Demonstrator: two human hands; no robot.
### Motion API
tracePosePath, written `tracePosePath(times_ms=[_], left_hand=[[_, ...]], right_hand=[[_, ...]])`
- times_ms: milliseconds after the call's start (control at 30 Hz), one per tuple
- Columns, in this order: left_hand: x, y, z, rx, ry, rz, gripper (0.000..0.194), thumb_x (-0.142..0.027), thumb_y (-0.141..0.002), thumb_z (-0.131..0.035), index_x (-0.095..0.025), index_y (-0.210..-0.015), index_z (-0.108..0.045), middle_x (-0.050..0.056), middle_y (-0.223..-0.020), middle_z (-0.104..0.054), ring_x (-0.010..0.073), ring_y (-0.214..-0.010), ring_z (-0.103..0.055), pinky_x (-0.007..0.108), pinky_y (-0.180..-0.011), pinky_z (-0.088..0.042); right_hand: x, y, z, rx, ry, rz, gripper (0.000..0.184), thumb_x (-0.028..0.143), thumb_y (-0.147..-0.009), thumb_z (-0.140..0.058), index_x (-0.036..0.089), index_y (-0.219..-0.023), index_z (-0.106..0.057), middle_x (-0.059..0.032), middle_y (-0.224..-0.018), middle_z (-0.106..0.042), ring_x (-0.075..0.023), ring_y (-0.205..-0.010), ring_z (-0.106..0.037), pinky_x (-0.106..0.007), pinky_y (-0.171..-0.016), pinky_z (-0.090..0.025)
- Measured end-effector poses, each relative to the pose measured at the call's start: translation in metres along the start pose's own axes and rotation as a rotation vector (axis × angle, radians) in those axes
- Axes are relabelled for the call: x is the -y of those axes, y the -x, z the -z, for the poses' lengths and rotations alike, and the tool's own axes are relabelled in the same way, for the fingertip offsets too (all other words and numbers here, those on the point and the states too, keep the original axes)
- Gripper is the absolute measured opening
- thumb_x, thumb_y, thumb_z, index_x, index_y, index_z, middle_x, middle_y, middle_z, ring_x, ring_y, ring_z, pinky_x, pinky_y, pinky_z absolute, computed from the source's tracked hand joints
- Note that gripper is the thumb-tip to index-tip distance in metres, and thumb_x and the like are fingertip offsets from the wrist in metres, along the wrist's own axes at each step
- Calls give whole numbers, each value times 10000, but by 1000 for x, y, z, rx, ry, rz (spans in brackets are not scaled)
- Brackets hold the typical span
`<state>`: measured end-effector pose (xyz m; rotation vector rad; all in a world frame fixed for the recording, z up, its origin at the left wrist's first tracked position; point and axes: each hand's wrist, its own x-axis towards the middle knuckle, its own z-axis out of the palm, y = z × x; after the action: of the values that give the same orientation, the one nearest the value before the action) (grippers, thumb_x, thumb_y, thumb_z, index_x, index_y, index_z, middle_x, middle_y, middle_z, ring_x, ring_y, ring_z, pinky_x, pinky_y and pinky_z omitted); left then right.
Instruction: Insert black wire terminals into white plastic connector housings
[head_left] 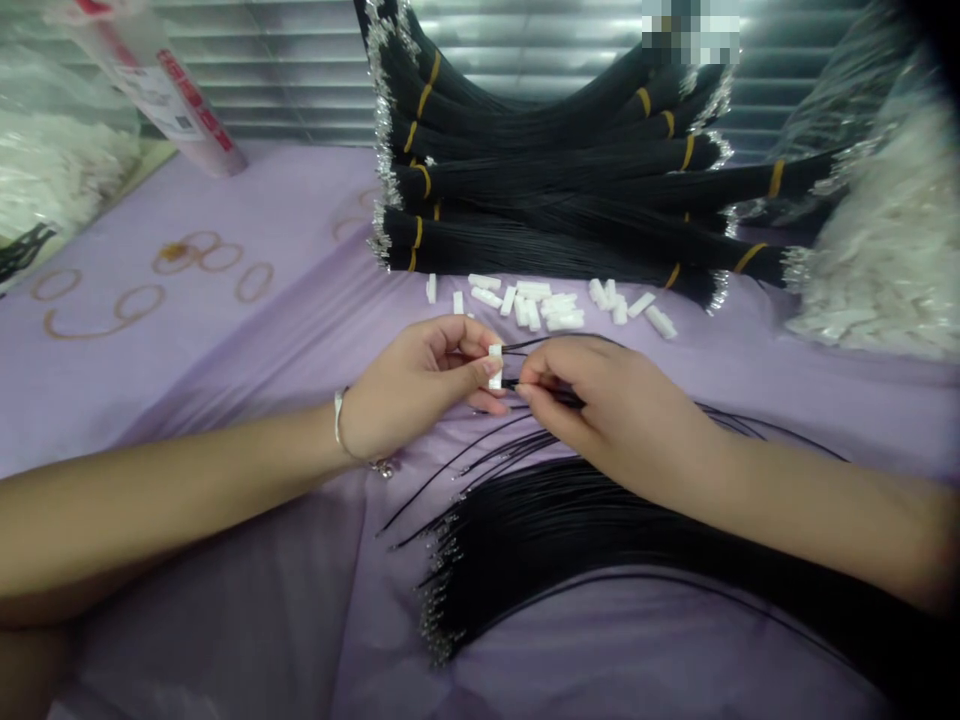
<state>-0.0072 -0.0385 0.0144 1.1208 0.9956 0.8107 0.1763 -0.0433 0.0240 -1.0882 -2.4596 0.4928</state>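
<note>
Left hand [417, 385] on white connector [495, 366]

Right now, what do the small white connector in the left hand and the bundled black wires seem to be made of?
The white connector in the left hand looks like moulded plastic: matte, opaque, with crisp edges. The black wires look plastic-insulated, flexible, with a faint sheen; their silvery tips glint like metal terminals, though which metal is too small to tell.
</note>
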Motion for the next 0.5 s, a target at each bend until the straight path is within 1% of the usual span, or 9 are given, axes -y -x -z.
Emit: tracePosePath(times_ms=[33,67,100,133,200,233,300,500], left_hand=[[1,0,1,6,17,-6,167,-192,-756,-636,-112,-859,-530,-5,-794,-568,81,-646,-621,205,-631,-557],[1,-1,1,9,28,-7,164,-195,-758,-636,-115,-856,-531,-5,-787,-574,80,-640,-621,200,-628,-552],[2,-1,2,6,36,-8,159,-197,-759,-636,-118,-851,-532,-4,-779,-579,77,-634,-617,191,-622,-545],[2,-1,2,1,42,-6,155,-198,-761,-636,-121,-850,-534,-5,-768,-582,73,-628,-613,182,-615,-539],[2,-1,3,-13,56,-5,155,-197,-758,-641,-130,-852,-538,-13,-741,-577,69,-617,-608,173,-602,-531],[3,-1,3,-17,63,-7,158,-196,-754,-645,-133,-853,-539,-18,-731,-572,69,-614,-608,173,-598,-530],[3,-2,4,-19,74,-16,160,-192,-748,-651,-135,-851,-542,-24,-720,-563,68,-609,-607,175,-598,-531],[2,-2,2,-19,58,-31,143,-182,-756,-641,-125,-845,-544,-27,-727,-548,53,-603,-594,156,-585,-521]], right_hand=[[2,2,2,-31,42,48,56,160,-817,-512,143,-832,-563,-56,-816,-579,-166,-774,-530,-291,-697,-416],[4,3,3,-58,71,106,95,167,-820,-512,129,-883,-572,-85,-893,-575,-190,-850,-525,-316,-747,-416],[7,6,3,-62,86,161,123,170,-823,-511,121,-912,-580,-103,-949,-563,-205,-901,-510,-337,-786,-408],[9,8,3,-39,86,203,130,175,-828,-510,121,-915,-590,-109,-979,-553,-213,-926,-497,-353,-811,-397],[12,11,0,71,53,253,119,191,-843,-509,138,-873,-610,-97,-985,-544,-212,-938,-477,-372,-837,-372],[12,13,-2,130,29,262,120,204,-848,-513,146,-862,-617,-87,-981,-542,-209,-945,-470,-379,-848,-359],[12,13,-5,204,-15,262,125,228,-856,-523,159,-864,-626,-69,-961,-543,-201,-948,-463,-385,-862,-337],[9,8,-7,266,-96,240,120,224,-859,-532,171,-817,-631,-32,-896,-551,-172,-895,-464,-366,-842,-316]])
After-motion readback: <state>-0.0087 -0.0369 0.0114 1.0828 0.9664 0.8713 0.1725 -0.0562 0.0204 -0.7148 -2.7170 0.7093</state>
